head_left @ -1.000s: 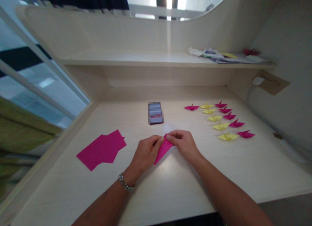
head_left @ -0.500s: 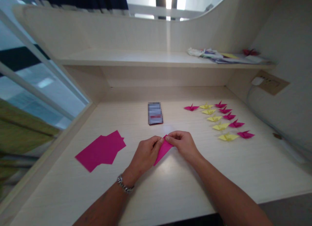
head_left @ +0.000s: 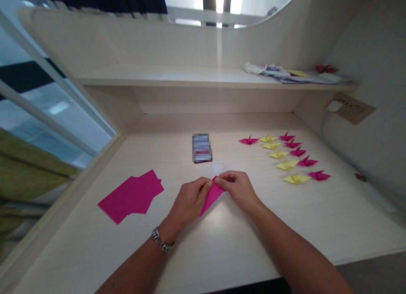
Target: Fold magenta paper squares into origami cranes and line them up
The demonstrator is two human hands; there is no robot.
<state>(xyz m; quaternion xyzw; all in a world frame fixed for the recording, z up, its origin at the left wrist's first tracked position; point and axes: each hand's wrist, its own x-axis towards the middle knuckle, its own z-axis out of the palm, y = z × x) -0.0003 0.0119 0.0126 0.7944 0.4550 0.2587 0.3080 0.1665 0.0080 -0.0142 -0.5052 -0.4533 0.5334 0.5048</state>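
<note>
A folded magenta paper (head_left: 211, 197) lies on the pale wooden desk (head_left: 222, 239) in front of me. My left hand (head_left: 188, 201) pinches its upper left edge, fingers closed on it. My right hand (head_left: 237, 188) pinches the top corner of the same paper, fingers curled. The two thumbs nearly meet at the paper's top. A metal bracelet (head_left: 161, 241) sits on my left wrist.
A stack of flat magenta sheets (head_left: 131, 195) lies to the left. A phone (head_left: 201, 148) lies beyond my hands. Several folded magenta and yellow paper cranes (head_left: 287, 156) stand in rows at the right. A shelf (head_left: 190, 76) above holds papers (head_left: 285, 72). A wall socket (head_left: 347, 107) is at the right.
Almost nothing has moved; my fingers shifted very slightly on the top corner of the magenta paper.
</note>
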